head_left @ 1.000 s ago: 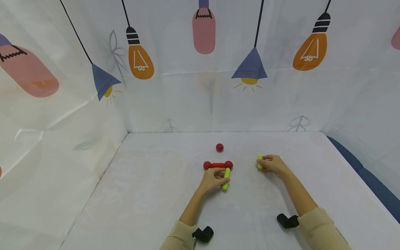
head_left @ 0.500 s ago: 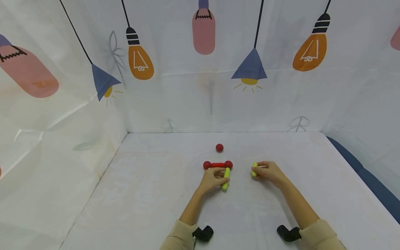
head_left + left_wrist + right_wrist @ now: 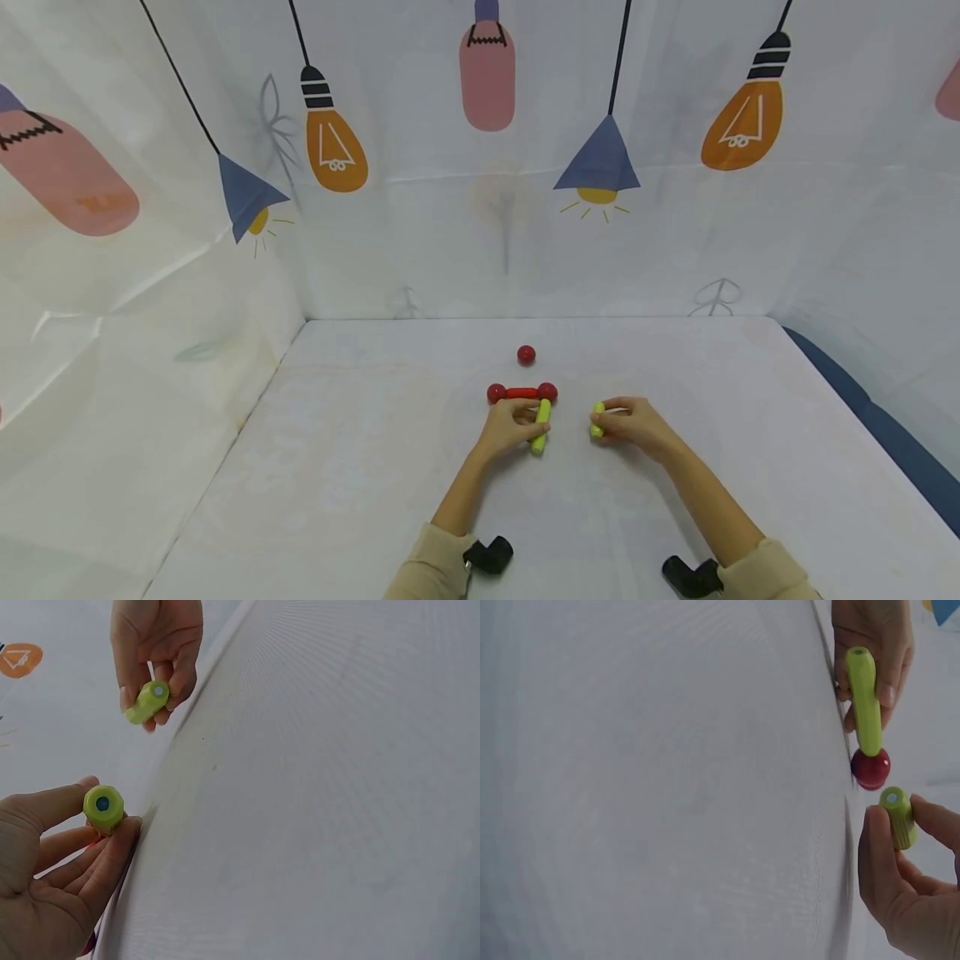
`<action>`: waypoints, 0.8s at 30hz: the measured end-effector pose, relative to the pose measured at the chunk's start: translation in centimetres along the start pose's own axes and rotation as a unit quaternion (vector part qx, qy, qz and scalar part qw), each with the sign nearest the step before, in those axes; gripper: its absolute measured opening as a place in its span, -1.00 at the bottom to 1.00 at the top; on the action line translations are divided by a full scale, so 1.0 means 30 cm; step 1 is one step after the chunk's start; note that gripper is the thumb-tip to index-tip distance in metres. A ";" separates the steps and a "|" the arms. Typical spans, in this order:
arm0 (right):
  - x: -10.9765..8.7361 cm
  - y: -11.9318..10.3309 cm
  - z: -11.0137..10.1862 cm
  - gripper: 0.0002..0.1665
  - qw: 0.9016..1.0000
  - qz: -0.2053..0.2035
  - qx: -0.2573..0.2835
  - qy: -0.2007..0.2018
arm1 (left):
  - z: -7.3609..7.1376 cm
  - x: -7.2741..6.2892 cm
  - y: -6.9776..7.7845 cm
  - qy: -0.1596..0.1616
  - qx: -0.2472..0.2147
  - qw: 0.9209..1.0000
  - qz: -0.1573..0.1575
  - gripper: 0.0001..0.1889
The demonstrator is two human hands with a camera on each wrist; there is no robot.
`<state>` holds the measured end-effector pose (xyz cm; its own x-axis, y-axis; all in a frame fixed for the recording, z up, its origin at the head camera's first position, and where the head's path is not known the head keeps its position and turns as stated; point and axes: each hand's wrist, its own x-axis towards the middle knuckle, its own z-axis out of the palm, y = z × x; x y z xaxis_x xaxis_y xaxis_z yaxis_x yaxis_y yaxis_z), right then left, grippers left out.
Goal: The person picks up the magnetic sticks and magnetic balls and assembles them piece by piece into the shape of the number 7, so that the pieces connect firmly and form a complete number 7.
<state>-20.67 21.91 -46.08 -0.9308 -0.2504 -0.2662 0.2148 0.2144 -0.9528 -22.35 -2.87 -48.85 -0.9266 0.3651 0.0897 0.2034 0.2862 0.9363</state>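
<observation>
My left hand point(image 3: 502, 430) pinches a long yellow-green stick point(image 3: 537, 444) between thumb and fingers, close over the table. In the left wrist view, the long stick's near end point(image 3: 103, 807) shows a round dark inset. To its right, my right hand point(image 3: 637, 427) pinches a shorter yellow-green stick point(image 3: 597, 431), held apart from the long one. The short stick point(image 3: 900, 819) has a pale round inset in its end in the right wrist view. Just beyond my left fingers lies a red bar point(image 3: 522, 392) between two red balls, the left ball point(image 3: 497, 393) and the right ball point(image 3: 547, 392).
A single red ball point(image 3: 527, 355) lies farther back on the white table point(image 3: 360, 467). White sheeting point(image 3: 420, 242) printed with lamps and bulbs stands behind and to the left. Black wrist mounts point(image 3: 489, 556) stick out at both cuffs.
My right hand has moved left and toward me with the short stick, closer to the long stick. My left hand stays almost where it was, still holding the long stick.
</observation>
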 end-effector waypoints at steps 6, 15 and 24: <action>-0.004 0.001 0.025 -0.28 1.000 -0.002 0.018 -0.019 | 0.000 0.010 -0.003 0.011 -0.006 1.000 0.011 -0.57; -0.005 -0.006 0.065 -0.26 0.999 0.012 0.013 -0.041 | 0.000 0.018 -0.005 0.011 -0.001 1.000 -0.005 -0.57; -0.007 -0.005 0.117 -0.33 0.998 0.029 -0.002 -0.062 | -0.007 0.001 0.039 0.004 -0.008 1.000 -0.007 -0.58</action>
<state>-19.47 18.61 -46.39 -0.8730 -0.3520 -0.3375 0.2664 0.2355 -0.9347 -22.21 -2.72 -47.67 -0.9316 0.3546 0.0793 0.1858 0.2771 0.9427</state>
